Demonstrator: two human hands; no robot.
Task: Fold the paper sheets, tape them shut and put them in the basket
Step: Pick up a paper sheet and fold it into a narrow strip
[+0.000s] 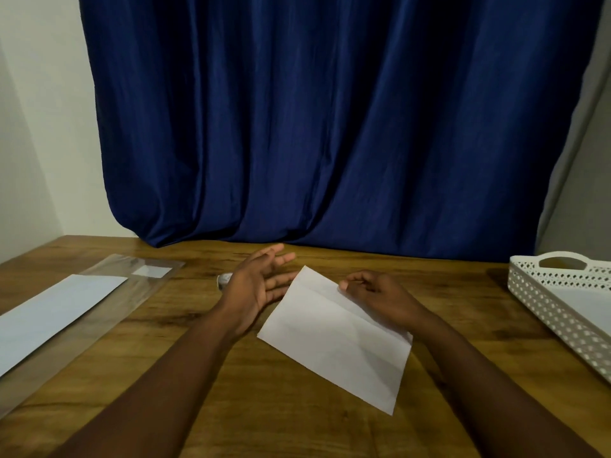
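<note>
Dim, soft indoor light; the dark blue draped curtain [330, 127] falls into deep shadow, with wide-angle bending at the edges and slight overall softness.

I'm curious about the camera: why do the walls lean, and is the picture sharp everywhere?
Head view: the wide-angle lens bends the edges, so the walls tilt and the white basket looks stretched; the light is dim and soft; the clear plastic sleeve shows faint glare; the folded paper and curtain look slightly soft.

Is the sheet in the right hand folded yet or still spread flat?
Folded. The paper sheet shows a crease line and an overlapping flap along its upper part, pinched by the right hand. No tape is visible on it.
</note>
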